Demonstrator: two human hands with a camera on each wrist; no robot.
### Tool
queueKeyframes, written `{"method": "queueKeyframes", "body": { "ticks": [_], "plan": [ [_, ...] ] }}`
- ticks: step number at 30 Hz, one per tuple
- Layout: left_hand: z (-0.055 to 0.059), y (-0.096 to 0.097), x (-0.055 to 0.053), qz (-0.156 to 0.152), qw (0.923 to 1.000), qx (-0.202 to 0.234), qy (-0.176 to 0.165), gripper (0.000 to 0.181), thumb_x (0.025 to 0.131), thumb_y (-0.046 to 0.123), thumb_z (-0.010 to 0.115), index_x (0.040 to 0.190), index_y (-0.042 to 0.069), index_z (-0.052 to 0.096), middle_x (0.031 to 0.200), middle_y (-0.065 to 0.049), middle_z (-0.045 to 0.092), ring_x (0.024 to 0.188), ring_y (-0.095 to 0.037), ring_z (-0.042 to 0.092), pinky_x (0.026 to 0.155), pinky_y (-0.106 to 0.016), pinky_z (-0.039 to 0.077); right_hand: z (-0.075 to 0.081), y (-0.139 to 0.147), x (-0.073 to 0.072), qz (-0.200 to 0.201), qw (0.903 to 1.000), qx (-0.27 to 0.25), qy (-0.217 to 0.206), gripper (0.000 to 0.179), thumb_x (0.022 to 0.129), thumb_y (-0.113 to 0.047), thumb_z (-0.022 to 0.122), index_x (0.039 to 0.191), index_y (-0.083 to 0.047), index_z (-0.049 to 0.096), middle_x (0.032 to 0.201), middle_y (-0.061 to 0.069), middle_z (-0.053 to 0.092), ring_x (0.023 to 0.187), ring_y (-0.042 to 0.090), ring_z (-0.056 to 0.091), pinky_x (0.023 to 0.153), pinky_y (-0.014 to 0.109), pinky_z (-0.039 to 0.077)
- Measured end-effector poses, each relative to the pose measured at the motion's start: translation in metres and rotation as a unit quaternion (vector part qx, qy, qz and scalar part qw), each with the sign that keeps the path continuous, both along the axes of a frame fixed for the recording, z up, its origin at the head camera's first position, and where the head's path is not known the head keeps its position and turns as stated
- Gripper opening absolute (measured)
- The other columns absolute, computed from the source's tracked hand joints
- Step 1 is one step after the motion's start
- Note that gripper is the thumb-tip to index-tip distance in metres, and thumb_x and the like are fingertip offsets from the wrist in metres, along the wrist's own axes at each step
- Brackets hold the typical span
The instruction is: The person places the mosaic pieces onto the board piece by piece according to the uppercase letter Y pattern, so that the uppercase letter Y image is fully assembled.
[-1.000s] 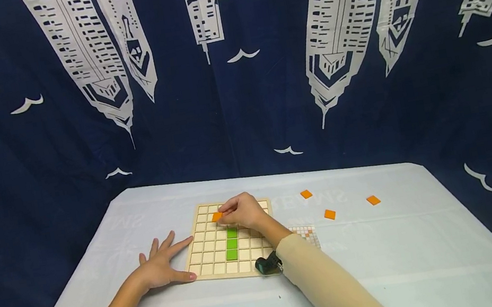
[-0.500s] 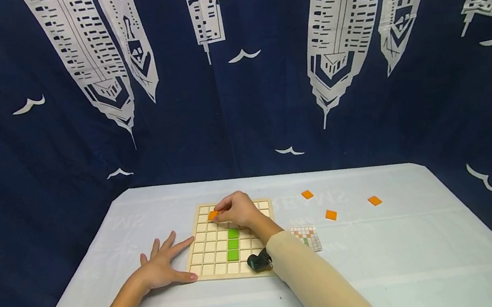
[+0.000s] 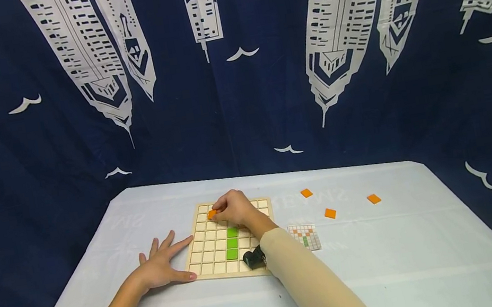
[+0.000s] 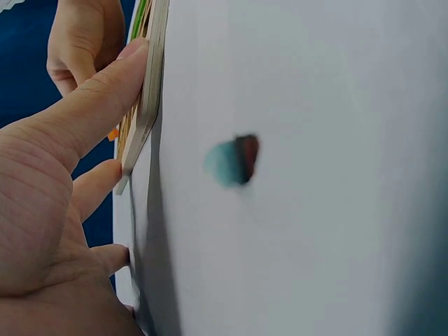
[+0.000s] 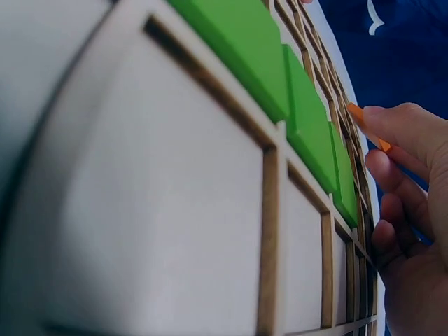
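A wooden grid board point(image 3: 209, 268) lies on the white table, with three green square tiles point(image 3: 232, 243) in a column of its cells. Over the board's far left part, my right hand point(image 3: 238, 211) pinches an orange square tile point(image 3: 211, 214) between thumb and fingers. The right wrist view shows this orange tile point(image 5: 359, 115) tilted at the grid, one edge at or near a cell. My left hand point(image 3: 160, 268) is spread flat at the board's left side. In the left wrist view, its thumb and a finger touch the board's edge point(image 4: 145, 115).
Three loose orange tiles point(image 3: 330, 213) lie on the table right of the board. A small printed pattern card point(image 3: 305, 237) sits close to the board's right side, beside my right sleeve. A dark blue curtain point(image 3: 247, 99) hangs behind the table point(image 3: 412, 256).
My right hand has moved slightly left and away from me with the orange tile, over the board's far left cells. More of the card shows. The left hand has stayed put.
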State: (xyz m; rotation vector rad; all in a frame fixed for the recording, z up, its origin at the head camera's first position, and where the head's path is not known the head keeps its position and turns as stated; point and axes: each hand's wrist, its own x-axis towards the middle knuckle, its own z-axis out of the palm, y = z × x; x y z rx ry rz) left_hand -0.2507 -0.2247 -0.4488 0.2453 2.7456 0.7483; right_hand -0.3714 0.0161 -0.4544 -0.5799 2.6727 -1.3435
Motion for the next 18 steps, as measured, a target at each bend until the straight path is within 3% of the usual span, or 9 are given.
{"method": "queueKeyframes", "body": {
  "ticks": [18],
  "plan": [
    [-0.0004,-0.0006,-0.0006,-0.002,1.0000,0.001,0.000,0.106,0.068,0.053,0.091,0.157,0.026,0.042,0.169,-0.030,0.008,0.150,-0.065,-0.008,0.105,-0.089,-0.006,0.0053,-0.0037,-0.0041,0.017,0.9986,0.049,-0.011,0.027,0.087,-0.015,0.083,0.112,-0.007,0.079,0.103,0.005,0.077,0.093,0.015,0.069,0.089,0.029,0.058]
  ]
}}
